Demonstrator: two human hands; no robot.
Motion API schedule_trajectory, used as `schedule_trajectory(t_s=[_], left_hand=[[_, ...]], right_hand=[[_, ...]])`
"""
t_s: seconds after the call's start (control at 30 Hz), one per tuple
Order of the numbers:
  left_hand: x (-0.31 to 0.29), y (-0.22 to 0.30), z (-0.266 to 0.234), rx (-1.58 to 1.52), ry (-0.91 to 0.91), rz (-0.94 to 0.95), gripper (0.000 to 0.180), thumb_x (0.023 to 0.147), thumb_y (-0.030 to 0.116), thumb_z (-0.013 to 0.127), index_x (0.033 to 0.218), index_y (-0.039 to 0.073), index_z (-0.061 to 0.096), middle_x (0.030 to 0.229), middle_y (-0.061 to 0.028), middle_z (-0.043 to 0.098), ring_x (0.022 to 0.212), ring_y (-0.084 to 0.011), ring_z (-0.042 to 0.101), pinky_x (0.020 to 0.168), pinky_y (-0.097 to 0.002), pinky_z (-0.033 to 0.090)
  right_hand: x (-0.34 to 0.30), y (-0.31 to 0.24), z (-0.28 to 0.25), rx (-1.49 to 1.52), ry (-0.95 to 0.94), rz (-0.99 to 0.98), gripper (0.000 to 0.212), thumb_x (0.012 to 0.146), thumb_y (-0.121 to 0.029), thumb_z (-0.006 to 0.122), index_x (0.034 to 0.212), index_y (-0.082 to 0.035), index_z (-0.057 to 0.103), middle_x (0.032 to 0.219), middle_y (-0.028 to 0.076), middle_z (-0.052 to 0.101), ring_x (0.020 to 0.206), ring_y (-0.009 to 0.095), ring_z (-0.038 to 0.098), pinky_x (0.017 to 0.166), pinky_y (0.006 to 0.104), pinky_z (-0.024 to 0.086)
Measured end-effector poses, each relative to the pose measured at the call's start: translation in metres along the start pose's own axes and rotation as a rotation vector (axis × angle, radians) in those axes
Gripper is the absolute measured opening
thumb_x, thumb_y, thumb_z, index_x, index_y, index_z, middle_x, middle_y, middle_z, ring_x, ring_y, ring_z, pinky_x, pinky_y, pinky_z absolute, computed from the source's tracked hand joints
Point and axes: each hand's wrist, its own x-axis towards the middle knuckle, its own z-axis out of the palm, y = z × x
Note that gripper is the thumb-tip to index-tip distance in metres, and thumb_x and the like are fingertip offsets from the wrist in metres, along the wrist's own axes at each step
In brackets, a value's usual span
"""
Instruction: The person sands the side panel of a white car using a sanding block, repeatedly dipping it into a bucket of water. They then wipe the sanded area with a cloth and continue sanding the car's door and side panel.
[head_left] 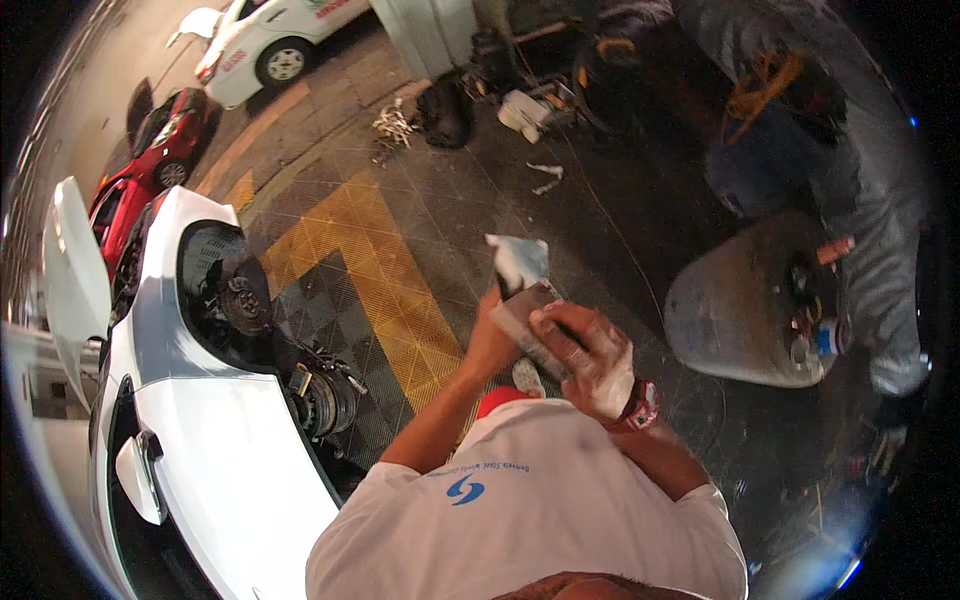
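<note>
In front of my chest both hands come together at a flat, grey-brown rectangular block (532, 318). My right hand (598, 362) is closed over its right side, with the thumb and fingers bent across it and pale dust on the skin. Against the block's left side is my left hand (488, 338), closed on it; most of its fingers are hidden behind the block. A crumpled pale sheet (518, 260) sticks out beyond the left hand, its lower end covered by the hand and block. A red watch (642, 405) circles my right wrist.
A white car (220, 430) with a grey patch and an exposed wheel hub (325, 400) stands close on my left. To the right is a large grey rounded panel (740, 310) with small items on it. Grey sheeting (880, 220) hangs beyond. Scraps (395, 125) lie ahead.
</note>
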Motion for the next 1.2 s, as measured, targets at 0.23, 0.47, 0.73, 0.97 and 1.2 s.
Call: schedule_trajectory(t_s=[0.23, 0.47, 0.73, 0.97, 1.2], left_hand=[[0.006, 0.048, 0.016, -0.118, 0.096, -0.066, 0.024, 0.108, 0.018, 0.063, 0.122, -0.002, 0.067, 0.101, -0.0144, 0.074, 0.094, -0.0216, 0.069, 0.088, -0.0378, 0.055], [0.032, 0.046, 0.064, -0.206, 0.061, -0.47, 0.054, 0.111, 0.048, 0.063, 0.123, -0.005, 0.061, 0.104, -0.0084, 0.068, 0.094, -0.0174, 0.059, 0.085, -0.0352, 0.051], [0.058, 0.061, 0.112, -0.576, -0.07, -0.546, 0.063, 0.115, 0.054, 0.049, 0.146, -0.001, 0.053, 0.136, -0.0123, 0.068, 0.117, -0.0288, 0.065, 0.106, -0.0405, 0.05], [0.083, 0.042, 0.127, -0.838, 0.156, -0.407, 0.069, 0.105, 0.02, 0.073, 0.163, 0.007, 0.039, 0.148, -0.0088, 0.061, 0.13, -0.0269, 0.064, 0.114, -0.0421, 0.049], [0.057, 0.053, 0.116, -0.349, 0.208, -0.322, 0.033, 0.107, 0.024, 0.072, 0.129, 0.0, 0.07, 0.119, -0.0054, 0.074, 0.115, -0.0182, 0.066, 0.107, -0.0344, 0.049]], right_hand=[[-0.023, 0.209, 0.038, 0.003, -0.063, 0.675, 0.042, 0.102, -0.017, 0.07, 0.141, -0.003, 0.063, 0.135, 0.02, 0.068, 0.117, 0.036, 0.071, 0.098, 0.0401, 0.058], [-0.002, 0.208, 0.012, 1.086, 0.191, 1.029, 0.047, 0.096, -0.023, 0.081, 0.131, 0.002, 0.063, 0.123, 0.017, 0.073, 0.11, 0.027, 0.071, 0.096, 0.0405, 0.056], [0.04, 0.245, -0.039, 0.602, -0.331, 0.959, 0.054, 0.106, -0.029, 0.075, 0.146, 0.002, 0.058, 0.127, 0.013, 0.071, 0.118, 0.026, 0.068, 0.106, 0.0406, 0.053], [0.04, 0.226, -0.045, 1.362, -0.528, 0.425, 0.053, 0.108, -0.032, 0.071, 0.149, -0.002, 0.054, 0.136, 0.013, 0.066, 0.127, 0.019, 0.059, 0.113, 0.0394, 0.047], [0.017, 0.262, 0.02, 0.317, 0.098, 0.701, 0.038, 0.108, -0.03, 0.068, 0.129, 0.002, 0.06, 0.117, 0.01, 0.072, 0.1, 0.019, 0.067, 0.089, 0.0388, 0.054]])
